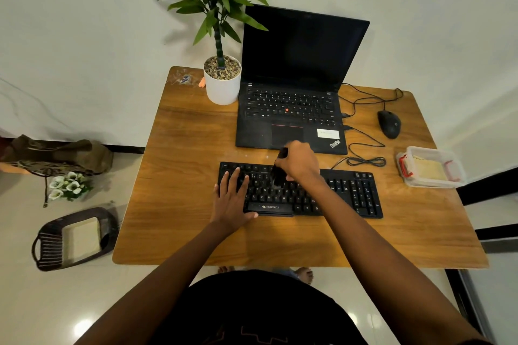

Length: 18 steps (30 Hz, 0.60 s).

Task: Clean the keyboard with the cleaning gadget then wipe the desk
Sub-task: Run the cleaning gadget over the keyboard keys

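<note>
The right hand (300,162) grips a black brush (279,175), with its tip on the middle keys of the keyboard (344,196). The left hand (231,196) lies flat and open on the left keys. Brushing is the step now. I think the right-side keys need a sweep next.

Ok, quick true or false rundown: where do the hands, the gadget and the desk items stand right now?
1. The right hand grips the cleaning gadget over the keyboard. True.
2. The left hand hangs clear of the keyboard. False: it lies flat on the keyboard's left end.
3. The laptop is closed. False: it is open, screen dark.
4. The mouse lies right of the laptop. True.
5. The plant pot stands on the floor. False: it stands on the desk, left of the laptop.
</note>
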{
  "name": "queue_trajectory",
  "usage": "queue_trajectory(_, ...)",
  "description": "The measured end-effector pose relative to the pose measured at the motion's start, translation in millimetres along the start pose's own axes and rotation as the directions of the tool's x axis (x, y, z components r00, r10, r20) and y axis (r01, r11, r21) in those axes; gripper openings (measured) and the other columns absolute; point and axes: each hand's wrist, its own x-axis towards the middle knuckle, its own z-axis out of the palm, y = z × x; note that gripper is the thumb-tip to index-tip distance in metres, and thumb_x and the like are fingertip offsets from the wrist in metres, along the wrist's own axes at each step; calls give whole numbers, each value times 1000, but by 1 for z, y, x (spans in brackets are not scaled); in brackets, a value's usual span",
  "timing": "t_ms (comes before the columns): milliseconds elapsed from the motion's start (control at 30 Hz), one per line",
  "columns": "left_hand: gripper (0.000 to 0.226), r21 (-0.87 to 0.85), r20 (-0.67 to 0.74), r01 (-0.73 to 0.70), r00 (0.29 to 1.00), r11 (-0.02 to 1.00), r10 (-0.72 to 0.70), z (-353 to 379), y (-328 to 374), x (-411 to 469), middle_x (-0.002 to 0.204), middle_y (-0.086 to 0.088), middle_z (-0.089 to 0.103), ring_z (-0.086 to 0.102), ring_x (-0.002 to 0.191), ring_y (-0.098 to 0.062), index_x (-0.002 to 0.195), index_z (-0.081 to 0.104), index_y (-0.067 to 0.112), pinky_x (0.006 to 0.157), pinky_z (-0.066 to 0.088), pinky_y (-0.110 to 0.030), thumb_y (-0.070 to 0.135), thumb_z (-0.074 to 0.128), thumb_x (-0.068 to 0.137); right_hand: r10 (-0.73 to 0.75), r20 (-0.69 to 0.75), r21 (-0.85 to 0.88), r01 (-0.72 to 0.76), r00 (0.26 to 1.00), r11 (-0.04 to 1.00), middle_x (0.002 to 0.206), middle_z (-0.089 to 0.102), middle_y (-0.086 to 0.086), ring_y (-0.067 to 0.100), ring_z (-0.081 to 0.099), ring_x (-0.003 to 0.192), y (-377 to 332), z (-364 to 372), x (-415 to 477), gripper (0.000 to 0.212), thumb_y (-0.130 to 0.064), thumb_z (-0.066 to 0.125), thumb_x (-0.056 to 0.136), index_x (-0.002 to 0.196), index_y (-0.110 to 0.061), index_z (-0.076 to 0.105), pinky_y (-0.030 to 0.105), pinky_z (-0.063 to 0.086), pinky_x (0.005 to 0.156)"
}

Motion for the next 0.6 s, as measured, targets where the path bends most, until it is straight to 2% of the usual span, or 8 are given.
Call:
queue_trajectory(67,100,-5,-1,0,1000,1000,0,0,0,0,157,-5,-17,-15,144,-30,151,0,23,116,2,-50,58,60,80,-1,-107,20,3,994,1000,95,66,19,36,68,78,-4,-5,3,27,-21,68,80,99,-3,60,47,58,66)
queue_trajectory(133,100,-10,-1,1,1000,1000,-1,1,-1,0,157,-5,-17,-14,144,-30,151,0,23,116,3,-50,58,61,79,-14,-138,18,17,990,1000,96,66,18,35,68,79,-7,-4,2,29,-23,67,82,103,-5,57,46,58,67)
queue_trajectory(267,101,-3,4,0,1000,1000,0,1,0,1,157,-5,-18,-15,144,-30,151,-1,23,116,3,-50,58,60,79,-45,-76,-57,41,996,998,97,67,16,31,67,85,-3,9,-10,28,-23,66,84,103,-4,58,39,56,71)
queue_trajectory(333,101,-3,4,-2,1000,1000,2,1,0,1,157,-5,-18,-15,144,-30,151,-2,23,116,2,-50,58,60,79,-23,5,-51,23,1000,998,91,68,15,27,68,78,0,12,-13,21,-21,67,84,96,-5,60,37,57,68)
queue_trajectory(400,100,-4,0,0,1000,1000,0,2,-1,1,157,-5,-18,-15,145,-30,151,-1,23,116,2,-50,58,59,80,13,64,28,-14,998,999,84,68,15,26,69,66,-1,9,-9,16,-17,68,83,88,-6,58,38,59,62)
queue_trajectory(500,99,-20,-9,-1,1000,1000,1,4,-1,0,158,-6,-16,-14,145,-28,151,0,23,116,1,-49,58,60,80,13,-44,72,-10,999,997,89,68,18,33,68,72,-3,5,-6,24,-20,70,80,94,-4,59,45,58,63)
queue_trajectory(600,99,-28,-19,0,1000,1000,0,3,-2,-1,158,-6,-15,-14,145,-27,151,0,21,117,0,-47,58,59,80,-50,-104,-11,49,993,999,96,67,17,32,66,85,-3,9,-13,30,-23,67,84,105,-4,57,40,57,70)
